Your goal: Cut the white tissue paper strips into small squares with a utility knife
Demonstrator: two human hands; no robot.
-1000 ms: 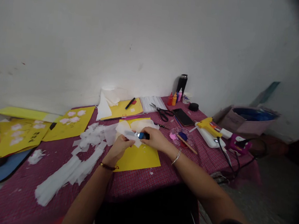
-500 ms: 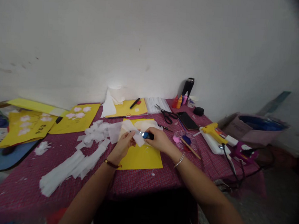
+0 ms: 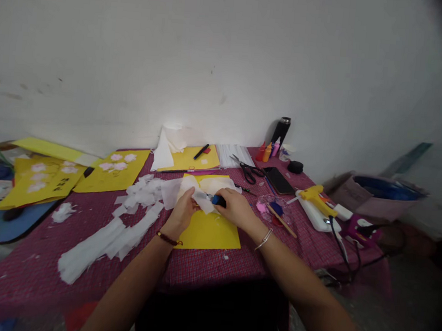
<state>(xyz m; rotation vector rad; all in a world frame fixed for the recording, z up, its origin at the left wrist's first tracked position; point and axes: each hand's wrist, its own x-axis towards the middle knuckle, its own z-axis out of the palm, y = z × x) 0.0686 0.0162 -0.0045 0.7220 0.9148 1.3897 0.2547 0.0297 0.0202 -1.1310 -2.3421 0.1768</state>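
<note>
My left hand (image 3: 183,212) pinches a thin white piece of tissue paper (image 3: 204,204) above a yellow sheet (image 3: 211,236). My right hand (image 3: 236,207) is closed around a small blue-handled tool (image 3: 218,200), its shiny metal end up against the tissue paper; its exact kind is hard to make out. More white tissue lies on the yellow sheet behind my hands. Left of my left hand are a heap of cut tissue pieces (image 3: 142,192) and longer tissue strips (image 3: 95,250).
Black scissors (image 3: 249,173), a phone (image 3: 278,181), small paint bottles (image 3: 267,152) and a black flask (image 3: 281,130) stand or lie toward the back right. A yellow glue gun (image 3: 318,197) rests farther right. Yellow sheets with pink flowers (image 3: 119,166) lie left.
The tissue paper and the tool's metal end have shifted slightly between my hands, and my left fingers sit higher over the paper. The view has tilted a little.
</note>
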